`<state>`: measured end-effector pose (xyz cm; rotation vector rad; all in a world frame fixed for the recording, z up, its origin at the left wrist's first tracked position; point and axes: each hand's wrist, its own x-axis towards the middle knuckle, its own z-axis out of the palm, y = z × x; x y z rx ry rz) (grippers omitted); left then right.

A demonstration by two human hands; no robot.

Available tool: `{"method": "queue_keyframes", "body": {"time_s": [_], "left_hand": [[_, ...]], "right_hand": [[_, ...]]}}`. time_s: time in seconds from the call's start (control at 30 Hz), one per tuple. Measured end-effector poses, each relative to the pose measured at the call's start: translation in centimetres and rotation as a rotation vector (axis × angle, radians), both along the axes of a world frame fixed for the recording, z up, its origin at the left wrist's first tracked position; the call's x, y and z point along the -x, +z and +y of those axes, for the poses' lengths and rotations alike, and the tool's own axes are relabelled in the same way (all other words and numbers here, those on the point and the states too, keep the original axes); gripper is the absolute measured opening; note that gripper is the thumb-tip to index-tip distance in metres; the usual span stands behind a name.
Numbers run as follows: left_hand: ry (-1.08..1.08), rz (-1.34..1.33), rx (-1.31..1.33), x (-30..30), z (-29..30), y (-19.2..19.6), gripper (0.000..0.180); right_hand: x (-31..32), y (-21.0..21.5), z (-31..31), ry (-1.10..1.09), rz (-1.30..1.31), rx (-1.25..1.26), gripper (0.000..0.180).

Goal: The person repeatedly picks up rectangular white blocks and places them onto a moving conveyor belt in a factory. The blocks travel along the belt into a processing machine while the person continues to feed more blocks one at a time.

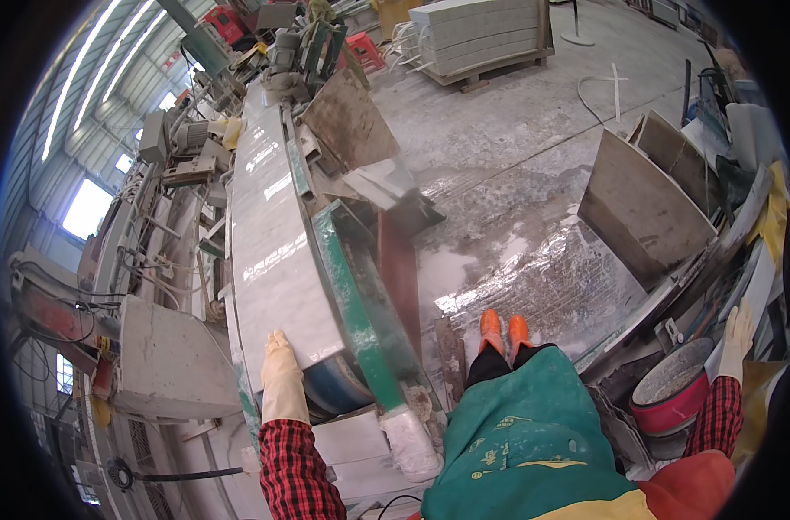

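The apron [525, 425], cut off below, hides most of both legs [487, 367]; left of it, the left hand [281, 366] covers part of the slab [278, 230].

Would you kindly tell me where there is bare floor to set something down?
Wet floor lies open ahead of the orange boots, between the green frame and brown boards, reaching back toward the stacked slabs. Crowded: the right side, around the red bucket near the right hand.

Wet grey floor [499, 169], bright windows [87, 208] in a ribbed wall [92, 163], long light strips [67, 78] overhead
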<state>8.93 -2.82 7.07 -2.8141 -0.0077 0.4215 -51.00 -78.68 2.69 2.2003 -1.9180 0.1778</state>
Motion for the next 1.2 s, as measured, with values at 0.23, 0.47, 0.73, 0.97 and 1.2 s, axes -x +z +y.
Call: {"method": "queue_keyframes", "body": {"time_s": [0.23,0.47,0.73,0.97,1.2], "left_hand": [[-0.029,-0.041,0.018,-1.5,1.9,-2.2,0.122],[-0.035,-0.034,0.035,-1.9,2.3,-2.5,0.121],[-0.002,-0.041,0.130,-1.7,1.4,-1.5,0.106],[-0.237,-0.321,0.683,0.1,4.2,-3.0,0.077],[-0.367,-0.691,0.880,6.6,1.4,-5.0,0.054]], "right_hand": [[1.1,-1.2,-1.6,0.017,0.047,0.019,0.054],[1.0,-1.5,-2.1,0.026,0.057,0.037,0.051],[-2.5,2.0,2.4,-0.055,-0.065,-0.025,0.053],[-0.3,1.0,4.4,-0.260,-0.173,-0.089,0.081],[4.5,-3.7,1.5,-0.202,-0.195,-0.166,0.100]]}}
